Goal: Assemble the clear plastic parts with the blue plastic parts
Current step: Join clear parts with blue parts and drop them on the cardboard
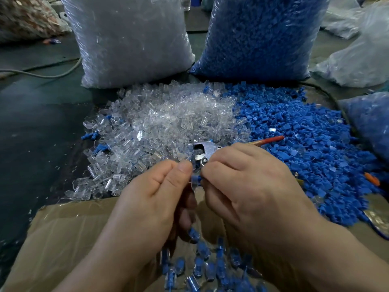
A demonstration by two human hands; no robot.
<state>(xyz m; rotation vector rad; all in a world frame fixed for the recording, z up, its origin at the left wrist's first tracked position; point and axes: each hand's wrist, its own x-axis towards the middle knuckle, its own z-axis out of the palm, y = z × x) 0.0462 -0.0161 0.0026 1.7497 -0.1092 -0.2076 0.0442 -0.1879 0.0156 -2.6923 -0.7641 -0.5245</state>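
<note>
Blue plastic part (195,179), pinched by both our left hand (155,192) and right hand (244,184) at six o'clock from the clear pile (164,123), seems light, stiff and slippery; we should grip its flat sides.

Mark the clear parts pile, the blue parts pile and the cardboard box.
clear parts pile (160,123), head view, middle of heap.
blue parts pile (294,131), head view, middle of heap.
cardboard box (63,232), head view, bare left flap.
</note>
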